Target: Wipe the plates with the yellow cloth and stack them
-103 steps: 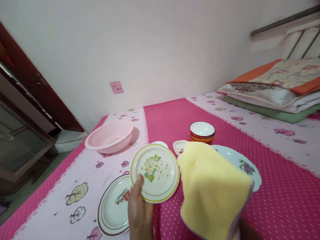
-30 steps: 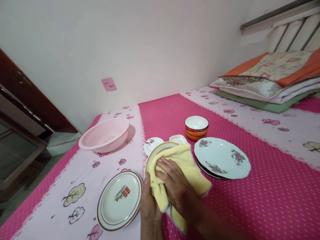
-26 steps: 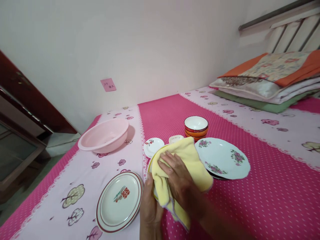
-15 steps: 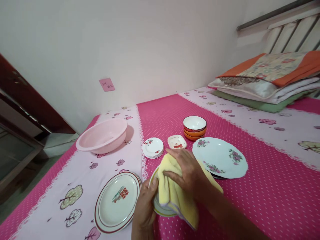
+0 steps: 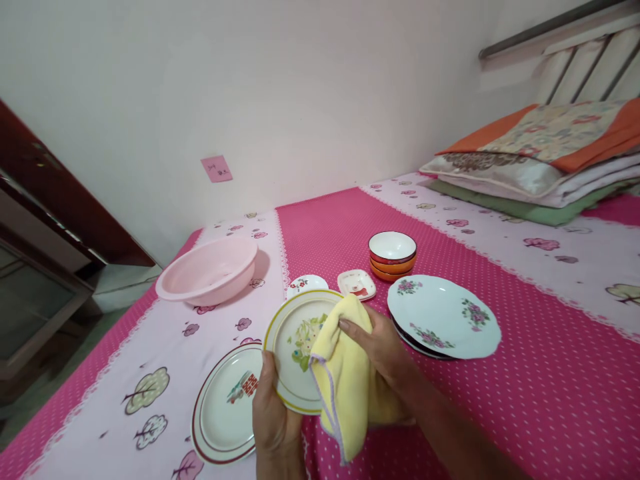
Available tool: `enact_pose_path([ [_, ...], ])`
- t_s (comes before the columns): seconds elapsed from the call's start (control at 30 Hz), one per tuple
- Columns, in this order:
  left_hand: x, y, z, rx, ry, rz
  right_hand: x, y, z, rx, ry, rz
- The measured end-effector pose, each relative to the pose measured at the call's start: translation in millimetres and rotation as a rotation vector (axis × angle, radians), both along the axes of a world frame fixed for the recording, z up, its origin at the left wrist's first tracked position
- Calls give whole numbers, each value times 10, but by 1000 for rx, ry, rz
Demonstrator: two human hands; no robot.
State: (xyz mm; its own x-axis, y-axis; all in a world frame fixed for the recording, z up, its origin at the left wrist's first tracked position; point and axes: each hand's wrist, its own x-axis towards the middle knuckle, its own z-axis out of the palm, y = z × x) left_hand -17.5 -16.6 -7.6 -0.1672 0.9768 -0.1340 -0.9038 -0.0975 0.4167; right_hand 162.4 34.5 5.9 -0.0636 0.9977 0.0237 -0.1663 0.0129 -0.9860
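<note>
One yellow-rimmed plate (image 5: 284, 333) is gripped by the left hand (image 5: 275, 417) at lower center of the frame while the right hand (image 5: 384, 348) bunches a yellow cloth (image 5: 350, 393), drawn partly off the floral design (image 5: 303, 341) it covered moments earlier, suggesting wiping has shifted toward the edge.

"What's sitting toward nine o'clock?"
"A pink basin (image 5: 225, 288) is resting on the patterned bedspread (image 5: 330, 233), and at ten a pink note (image 5: 217, 169) is showing on the white wall (image 5: 300, 100)."
"And between two and three?"
"Bedding (image 5: 537, 177) is lying stacked, with an orange-trimmed floral piece (image 5: 547, 133) topping it and green showing beneath."
</note>
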Motion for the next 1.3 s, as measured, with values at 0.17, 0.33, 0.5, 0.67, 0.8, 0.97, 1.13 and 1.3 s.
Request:
enact_pose_path([
  [0.17,126,-24,80,-51,-1,-26,-331,-149,-198,-260,400,38],
  [0.33,245,-17,52,-136,108,-5,-435,-199,-259,-345,525,88],
  [0.5,134,33,49,-145,156,106,-49,-44,-101,-236,347,151],
  [0.67,-111,-41,105,-151,439,-97,295,25,24,-155,87,326],
  [0.8,-147,-81,160,-196,617,-217,298,20,21,-138,33,381],
  [0.97,-118,-29,123,-225,557,-89,202,45,-39,-142,102,314],
  [1.13,48,33,167,-270,382,169,-47,-19,-162,-240,293,174],
  [1.3,245,21,213,-449,387,350,-412,-165,-289,-365,594,103],
])
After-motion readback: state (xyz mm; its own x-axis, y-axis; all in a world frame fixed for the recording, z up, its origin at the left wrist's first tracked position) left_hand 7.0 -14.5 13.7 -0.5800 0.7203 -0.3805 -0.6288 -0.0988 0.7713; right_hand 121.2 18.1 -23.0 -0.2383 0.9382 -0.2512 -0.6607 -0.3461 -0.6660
